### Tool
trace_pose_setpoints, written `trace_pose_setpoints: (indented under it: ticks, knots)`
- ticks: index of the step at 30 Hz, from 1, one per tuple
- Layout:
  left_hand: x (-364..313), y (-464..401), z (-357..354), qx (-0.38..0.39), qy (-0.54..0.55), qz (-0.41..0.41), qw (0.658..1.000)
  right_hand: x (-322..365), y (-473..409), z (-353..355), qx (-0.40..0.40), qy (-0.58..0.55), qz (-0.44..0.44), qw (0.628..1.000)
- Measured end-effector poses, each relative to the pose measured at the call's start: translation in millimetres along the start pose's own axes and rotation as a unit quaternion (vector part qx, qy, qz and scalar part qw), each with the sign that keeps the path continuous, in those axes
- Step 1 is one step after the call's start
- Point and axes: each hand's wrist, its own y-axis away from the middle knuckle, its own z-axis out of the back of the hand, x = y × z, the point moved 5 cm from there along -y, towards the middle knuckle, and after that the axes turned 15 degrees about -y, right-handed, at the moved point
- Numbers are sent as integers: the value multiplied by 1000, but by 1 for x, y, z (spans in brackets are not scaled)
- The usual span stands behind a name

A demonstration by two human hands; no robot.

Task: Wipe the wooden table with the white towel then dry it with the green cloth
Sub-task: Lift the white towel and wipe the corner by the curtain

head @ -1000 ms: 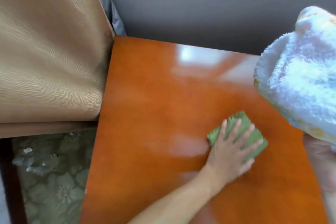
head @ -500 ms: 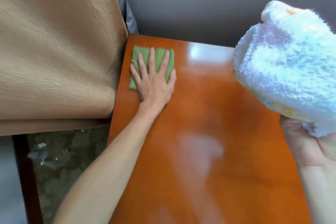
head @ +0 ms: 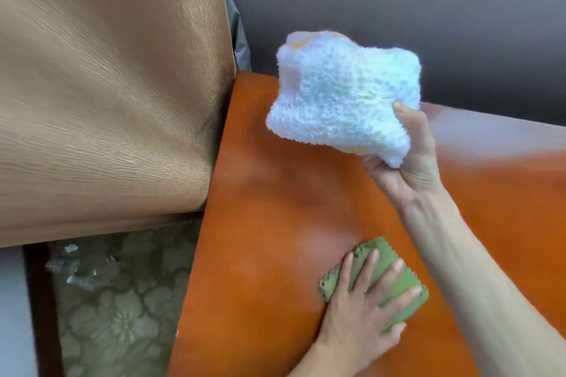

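Observation:
The glossy orange wooden table (head: 269,211) fills the middle and right of the view. My left hand (head: 361,312) lies flat with fingers spread on the small green cloth (head: 395,285), pressing it onto the table near the front. My right hand (head: 407,159) is raised above the table and grips a bunched fluffy white towel (head: 343,98) from below. The towel hangs in the air over the table's far left part, clear of the surface.
A tan curtain (head: 107,86) hangs against the table's left edge. Below it lies a floral patterned floor (head: 122,315) with a dark wooden strip (head: 43,309) at the far left. A grey wall (head: 398,3) stands behind the table.
My left hand slid the green cloth from the table's far left corner back to the near middle. My right hand carried the white towel leftward, toward the middle of the view.

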Motion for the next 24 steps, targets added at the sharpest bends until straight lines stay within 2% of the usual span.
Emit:
trace_pose_setpoints:
  ticks: [3, 7, 10, 13, 15, 18, 20, 24]
  knots:
    - [5, 45, -18, 8, -17, -2, 1000, -39, -13, -19, 19, 111, -45, 993]
    - [38, 85, -29, -5, 8, 71, 997, -67, -32, -24, 72, 248, -50, 965]
    - [71, 99, -34, -16, 15, 121, 992, -68, -38, -19, 53, 280, -14, 958]
    - [99, 104, -35, -19, 27, 161, 986, -55, -37, -7, 1, 307, 47, 951]
    - [112, 105, -34, -12, 31, 168, 985, -42, -35, -2, -17, 384, 90, 919]
    - [122, 103, -34, -14, 26, 174, 984, -39, -35, -5, 23, 488, 109, 866]
    - [123, 101, -32, -19, 29, 180, 983, -44, -33, -6, 13, 553, 118, 825]
    - [129, 94, -26, -31, 48, 202, 978, -41, -33, -4, -62, 711, 125, 689]
